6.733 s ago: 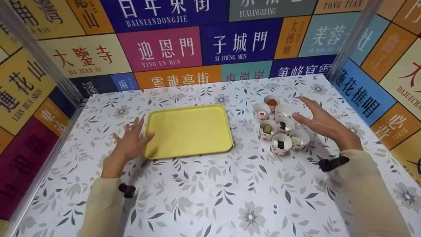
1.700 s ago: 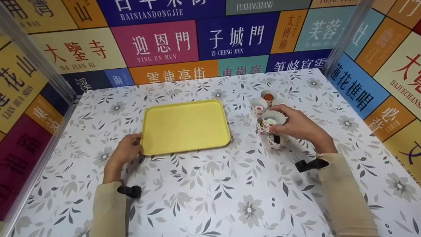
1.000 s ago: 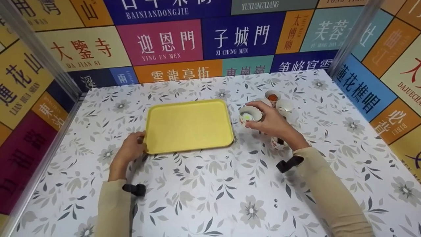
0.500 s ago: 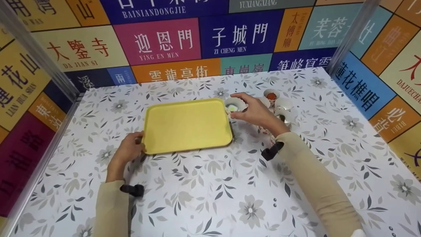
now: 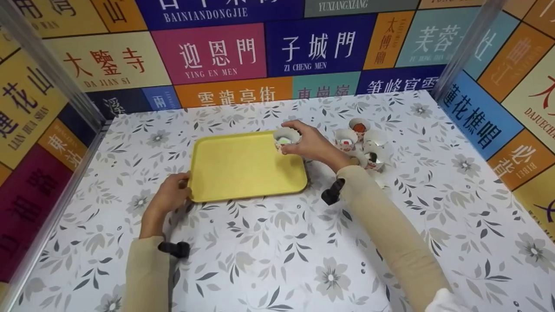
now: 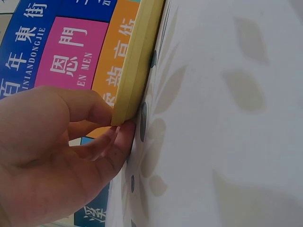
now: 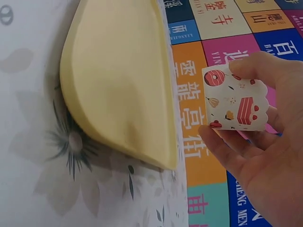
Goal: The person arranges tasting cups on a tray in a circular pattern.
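Observation:
My right hand (image 5: 310, 143) holds a paper baking cup (image 7: 234, 97) printed with cakes and donuts, thumb and fingers on its sides. In the head view this cup hangs over the right part of a yellow tray (image 5: 243, 173), with something pale green and white inside. My left hand (image 5: 171, 193) pinches the tray's left edge; in the left wrist view the thumb lies on the rim (image 6: 130, 80) and fingers curl beneath it. Right of the tray stand more paper cups, one with an orange-red piece (image 5: 359, 127) and one with a white and red piece (image 5: 346, 142).
A patterned floral cloth (image 5: 260, 260) covers the table. Upright panels (image 5: 208, 56) with coloured signs enclose the back and sides. My right forearm (image 5: 394, 234) partly hides the nearest cups in the group.
Earlier, my right hand took this cup from the group; it has since carried it left to above the tray. My left hand went from open beside the tray to gripping its edge.

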Available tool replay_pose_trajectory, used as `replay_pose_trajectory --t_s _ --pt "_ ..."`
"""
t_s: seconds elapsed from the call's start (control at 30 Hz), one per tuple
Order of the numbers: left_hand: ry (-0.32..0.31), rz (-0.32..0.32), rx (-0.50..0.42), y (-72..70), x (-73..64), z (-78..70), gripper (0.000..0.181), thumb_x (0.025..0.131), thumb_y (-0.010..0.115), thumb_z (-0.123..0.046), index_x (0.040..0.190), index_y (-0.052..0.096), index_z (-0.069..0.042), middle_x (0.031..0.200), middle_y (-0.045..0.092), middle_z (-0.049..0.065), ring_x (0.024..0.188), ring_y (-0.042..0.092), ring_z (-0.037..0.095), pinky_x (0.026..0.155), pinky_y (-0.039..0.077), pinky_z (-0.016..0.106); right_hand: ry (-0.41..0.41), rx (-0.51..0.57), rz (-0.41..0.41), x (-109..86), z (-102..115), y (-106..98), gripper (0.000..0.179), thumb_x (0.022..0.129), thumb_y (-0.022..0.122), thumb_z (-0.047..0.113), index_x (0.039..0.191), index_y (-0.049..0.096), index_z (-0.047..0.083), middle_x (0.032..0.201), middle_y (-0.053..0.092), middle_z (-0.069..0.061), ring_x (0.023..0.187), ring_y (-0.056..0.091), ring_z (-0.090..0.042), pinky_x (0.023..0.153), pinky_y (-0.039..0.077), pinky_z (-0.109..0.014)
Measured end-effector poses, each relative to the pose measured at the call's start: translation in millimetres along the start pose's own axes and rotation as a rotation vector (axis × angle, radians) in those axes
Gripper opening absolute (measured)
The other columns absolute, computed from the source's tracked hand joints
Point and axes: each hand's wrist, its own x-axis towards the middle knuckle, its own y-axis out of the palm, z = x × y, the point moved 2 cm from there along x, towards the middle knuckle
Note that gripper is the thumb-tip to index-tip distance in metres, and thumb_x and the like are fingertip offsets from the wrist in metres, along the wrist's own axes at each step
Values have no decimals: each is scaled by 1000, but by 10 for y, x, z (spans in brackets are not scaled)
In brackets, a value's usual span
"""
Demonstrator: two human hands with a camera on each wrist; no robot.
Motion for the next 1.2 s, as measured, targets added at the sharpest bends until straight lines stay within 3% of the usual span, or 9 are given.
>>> replay_pose_trajectory --t_s 0.2,0.33,0.5,0.67,0.87,1.2 --pt "5 -3 32 -14 4 -2 58 93 48 0 150 37 7 150 42 31 123 53 38 92 48 40 7 -24 2 137 123 120 74 84 77 36 149 43 26 156 42 -3 146 37 -26 117 35 -47" --pt "11 -10 33 -44 -13 -5 58 93 48 0 149 37 7 149 41 32 126 51 39 98 46 44 -7 -17 -9 217 197 244 71 84 77 34 148 46 23 150 49 -4 135 47 -24 112 40 -45" --pt "75 -30 32 -59 -30 -5 55 92 47 2 146 42 8 140 49 35 113 57 38 83 49 36 -16 54 -26 310 187 391 65 86 76 26 145 49 19 135 57 -7 115 56 -22 101 46 -41" --pt "85 -30 39 -44 -52 21 55 93 45 2 147 38 8 141 47 35 107 59 37 78 48 35 20 106 -23 397 148 491 58 89 75 24 141 50 20 132 58 -7 113 56 -21 100 46 -39" --pt "41 -27 38 -8 -52 19 56 93 47 0 148 38 7 145 42 35 123 50 40 97 44 45 46 69 -4 473 135 541 65 90 72 25 147 41 16 133 57 -10 114 56 -23 100 46 -40" --pt "28 -39 29 -3 -18 9 55 94 47 0 147 39 6 145 42 35 132 47 45 108 42 51 37 50 -36 587 191 604 52 90 73 21 135 47 13 129 53 -10 110 53 -23 99 45 -40"
